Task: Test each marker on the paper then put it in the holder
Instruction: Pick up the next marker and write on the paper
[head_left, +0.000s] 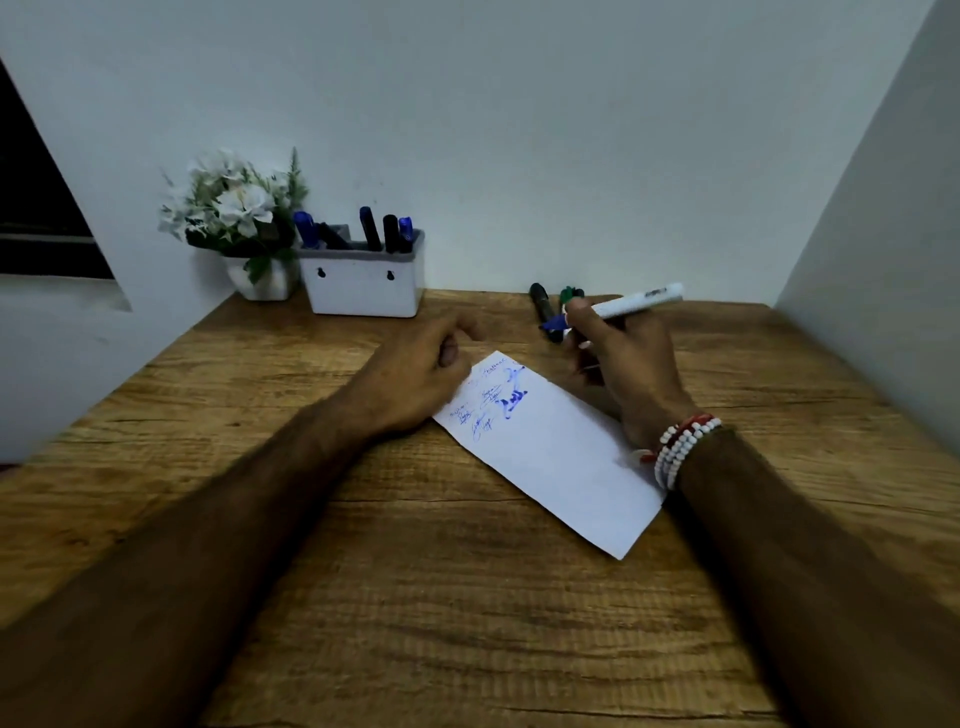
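**A:** Where is the marker (639, 301) sitting right now?

**B:** The right hand (623, 358) is holding it just beyond the paper's (561, 452) far edge. The grip is clamping round the white barrel. The blue tip (553, 323) is pointing leftward and is not touching the paper.

**A:** And the other hand?

**B:** The left hand (421, 374) is resting at the paper's far left corner, with its side lying on the edge of the sheet. Its fingers are curling loosely inward, and nothing is showing inside that grip.

**A:** What is showing on the paper itself?

**B:** Blue scribbles (498, 400) are crowding its far end, and the near end is lying blank. The sheet is lying flat and slantwise on the wooden counter (415, 597).

**A:** And the holder (363, 283)?

**B:** It is standing well beyond the paper, to the far left, against the wall. Several capped markers (370, 228), blue and dark, are sticking up out of it.

**A:** Anything else lying about?

**B:** Two loose markers are lying just beyond the paper's far edge, partly hiding behind the right hand. One is a black marker (540, 301) and the other a green-capped marker (571, 293). A pot of white flowers (234, 202) is standing farther left of the paper still. A beaded bracelet (680, 447) is circling the right wrist at the paper's right edge.
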